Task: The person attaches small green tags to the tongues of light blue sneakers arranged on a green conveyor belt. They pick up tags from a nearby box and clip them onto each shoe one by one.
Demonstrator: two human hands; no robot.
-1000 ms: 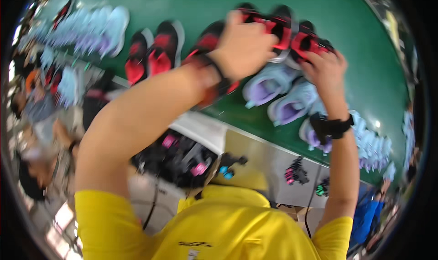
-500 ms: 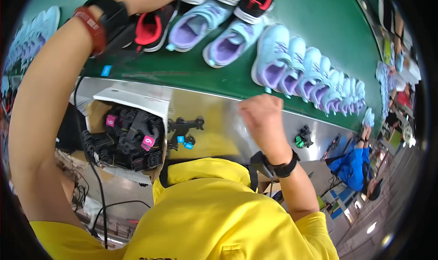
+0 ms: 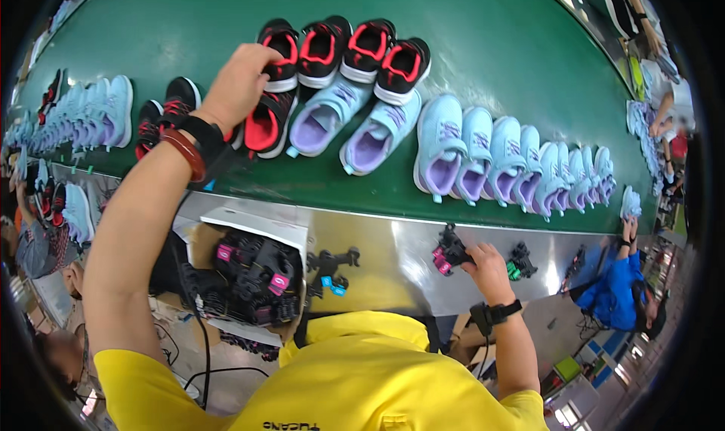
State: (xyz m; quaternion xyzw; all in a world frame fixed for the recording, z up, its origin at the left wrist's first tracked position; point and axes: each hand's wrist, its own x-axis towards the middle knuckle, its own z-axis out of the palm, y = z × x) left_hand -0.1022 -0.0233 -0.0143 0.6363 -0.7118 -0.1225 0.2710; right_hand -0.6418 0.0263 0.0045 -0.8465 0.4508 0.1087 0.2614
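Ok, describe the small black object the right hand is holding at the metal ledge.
The small black object is a chunky clip-like piece that looks like plastic, with a bright pink tab on its left end. It sits at the steel ledge just below the green belt, and the right hand grips its right side with the fingers curled around it. A similar black piece with a green tab lies just right of the hand. Finer detail is too small to tell.

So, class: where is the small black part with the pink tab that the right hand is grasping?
The black and pink part sits on the metal ledge below the green belt, right of centre in the head view, held by the right hand.
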